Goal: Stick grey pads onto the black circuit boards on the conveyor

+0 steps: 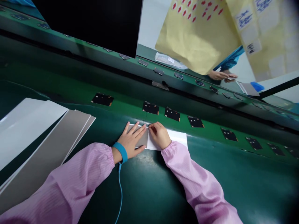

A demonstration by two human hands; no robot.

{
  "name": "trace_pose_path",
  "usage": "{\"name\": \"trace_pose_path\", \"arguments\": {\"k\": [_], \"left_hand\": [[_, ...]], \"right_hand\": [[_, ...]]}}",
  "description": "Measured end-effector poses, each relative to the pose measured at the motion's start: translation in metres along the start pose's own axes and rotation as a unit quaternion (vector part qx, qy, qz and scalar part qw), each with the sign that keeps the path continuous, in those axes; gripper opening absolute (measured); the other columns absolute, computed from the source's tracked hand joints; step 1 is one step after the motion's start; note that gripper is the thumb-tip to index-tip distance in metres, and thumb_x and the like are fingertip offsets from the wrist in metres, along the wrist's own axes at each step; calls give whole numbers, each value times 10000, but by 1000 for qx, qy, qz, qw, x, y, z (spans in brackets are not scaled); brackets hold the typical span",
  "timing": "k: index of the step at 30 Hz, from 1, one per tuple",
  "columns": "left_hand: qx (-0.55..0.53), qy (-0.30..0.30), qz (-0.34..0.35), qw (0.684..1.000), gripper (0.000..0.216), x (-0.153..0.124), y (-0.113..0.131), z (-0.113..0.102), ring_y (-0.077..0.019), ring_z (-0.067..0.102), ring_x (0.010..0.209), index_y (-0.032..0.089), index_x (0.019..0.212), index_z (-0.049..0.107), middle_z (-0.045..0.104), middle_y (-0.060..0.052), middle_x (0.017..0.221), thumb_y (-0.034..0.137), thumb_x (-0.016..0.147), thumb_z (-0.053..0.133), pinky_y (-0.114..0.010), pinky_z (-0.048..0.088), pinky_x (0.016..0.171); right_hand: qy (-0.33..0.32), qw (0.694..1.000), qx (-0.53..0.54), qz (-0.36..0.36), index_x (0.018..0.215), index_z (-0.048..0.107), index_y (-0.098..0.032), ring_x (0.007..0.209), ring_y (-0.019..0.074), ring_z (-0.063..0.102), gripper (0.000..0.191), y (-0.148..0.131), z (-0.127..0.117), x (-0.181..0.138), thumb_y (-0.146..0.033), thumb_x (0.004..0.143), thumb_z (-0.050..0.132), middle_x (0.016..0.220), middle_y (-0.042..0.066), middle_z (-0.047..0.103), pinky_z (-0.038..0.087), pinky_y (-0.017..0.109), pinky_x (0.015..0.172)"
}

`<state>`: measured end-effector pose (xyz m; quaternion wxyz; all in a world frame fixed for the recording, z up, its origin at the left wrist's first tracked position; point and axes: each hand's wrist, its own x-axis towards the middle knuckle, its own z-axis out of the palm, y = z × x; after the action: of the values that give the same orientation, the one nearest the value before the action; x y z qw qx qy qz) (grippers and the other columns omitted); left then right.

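While labels (pixel 244 18) ahead bear illegible handwriting, the right grip (pixel 160 136) pinches the grey-white sheet (pixel 179 137) at its seam; the left grip (pixel 130 140) spreads flat upon it; the long axis runs left-right beneath both.

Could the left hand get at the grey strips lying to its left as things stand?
Probably yes: I see nothing blocking the way from the left hand to the grey strips. It is spread over a small grey piece, though, so would first need to lift off.
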<state>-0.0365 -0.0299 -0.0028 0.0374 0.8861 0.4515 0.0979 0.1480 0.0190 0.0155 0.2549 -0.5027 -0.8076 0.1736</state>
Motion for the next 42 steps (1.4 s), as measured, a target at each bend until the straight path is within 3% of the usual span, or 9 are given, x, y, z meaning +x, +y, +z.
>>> {"name": "trace_pose_path", "arguments": {"k": [8, 14, 18, 23, 29, 33, 42], "left_hand": [[-9, 1, 2, 1000, 708, 1, -1, -1, -318, 34, 1393, 152, 1468, 94, 133, -40, 1520, 535, 907, 292, -575, -49, 1095], [-4, 6, 4, 1000, 710, 1, -1, 1, -325, 31, 1393, 158, 1469, 87, 145, -43, 1519, 527, 903, 306, -579, -31, 1094], [-6, 5, 2, 1000, 708, 1, -1, 1, -318, 37, 1394, 163, 1470, 82, 134, -36, 1520, 535, 906, 294, -572, -39, 1096], [-2, -1, 3, 1000, 701, 0, -1, -2, -311, 33, 1395, 162, 1469, 94, 112, -28, 1523, 547, 912, 274, -561, -45, 1101], [8, -7, 6, 1000, 700, 0, -2, -3, -319, 20, 1395, 158, 1470, 90, 145, -42, 1519, 543, 913, 269, -572, -8, 1103], [7, -8, 5, 1000, 699, 1, -2, -4, -321, 24, 1395, 164, 1470, 82, 144, -39, 1519, 544, 914, 266, -568, -2, 1105], [3, -9, 4, 1000, 699, 1, -1, -4, -317, 32, 1395, 172, 1470, 77, 124, -30, 1522, 547, 914, 270, -563, -26, 1104]], "right_hand": [[-23, 999, -11, 23, 745, 544, -186, 721, 188, 529, 86, -1, 1, 7, -138, 804, 503, 735, 53, 557, 430, 298, 673], [-36, 998, -57, 8, 748, 519, -183, 768, 206, 531, 135, -5, 3, 7, -104, 816, 433, 768, 76, 572, 425, 319, 729], [-30, 999, -24, -7, 766, 518, -180, 773, 200, 547, 142, -7, -6, 5, -144, 845, 407, 788, 83, 580, 433, 308, 727], [-1, 997, 13, 71, 793, 554, -176, 745, 160, 568, 108, 31, -35, 46, -181, 839, 456, 799, 52, 612, 437, 271, 712], [-82, 981, -54, 166, 773, 615, -167, 631, 118, 534, 82, 92, -51, 106, -170, 805, 540, 669, -2, 587, 422, 238, 656], [-111, 973, -73, 191, 801, 638, -170, 606, 111, 526, 94, 103, -49, 110, -195, 818, 549, 663, -2, 585, 423, 225, 620], [-90, 958, -105, 251, 838, 649, -176, 742, 147, 583, 97, 109, -53, 101, -201, 803, 562, 835, 47, 650, 429, 244, 682]]}}
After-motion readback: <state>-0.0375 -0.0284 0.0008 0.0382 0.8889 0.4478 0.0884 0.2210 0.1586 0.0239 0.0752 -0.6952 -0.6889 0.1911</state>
